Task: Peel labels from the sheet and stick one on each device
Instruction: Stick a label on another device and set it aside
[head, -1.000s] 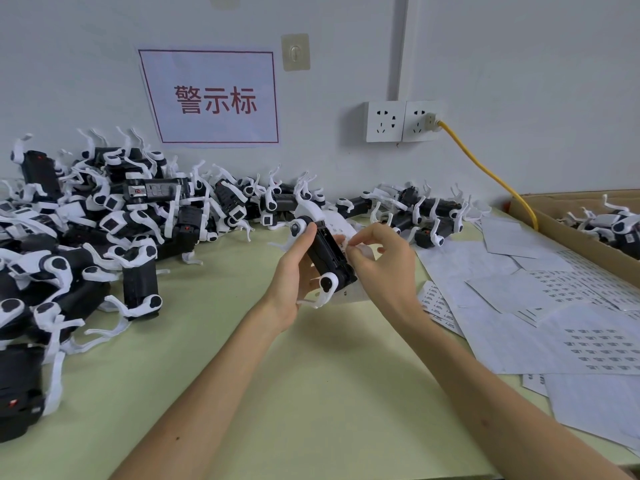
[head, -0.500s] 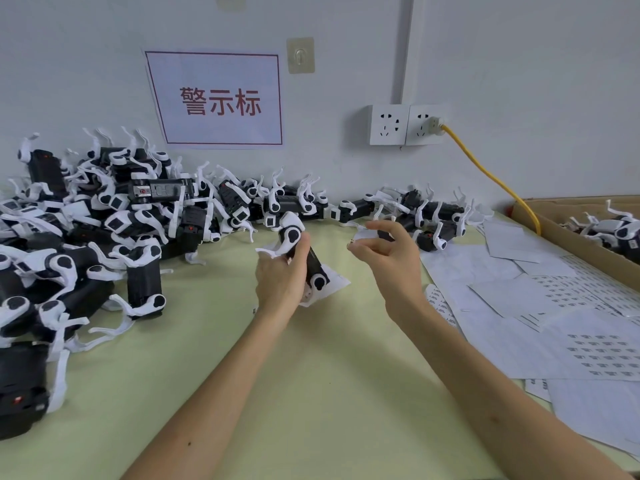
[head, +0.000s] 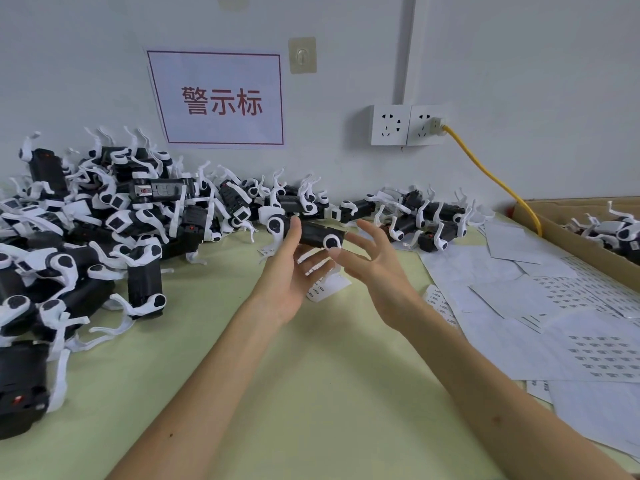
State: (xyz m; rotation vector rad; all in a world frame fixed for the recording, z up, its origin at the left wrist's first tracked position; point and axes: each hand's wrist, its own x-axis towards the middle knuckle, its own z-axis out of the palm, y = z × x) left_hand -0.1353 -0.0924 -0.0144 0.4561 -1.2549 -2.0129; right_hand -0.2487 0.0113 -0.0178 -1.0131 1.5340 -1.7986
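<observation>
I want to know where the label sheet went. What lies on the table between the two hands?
In the head view, a small label sheet lies on the green table, below and between the left hand and right hand; otherwise bare.

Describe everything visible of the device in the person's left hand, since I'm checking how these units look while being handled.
The device is a long black block, plastic by its look, lying roughly level above the table. Round white caps with dark centres sit at both ends, and curved white arms hang from them. The left hand holds it, thumb at its left end and fingers underneath; the right hand is spread open beside its right end, apparently not gripping. No label shows on the visible face. A small label sheet lies below.
</observation>
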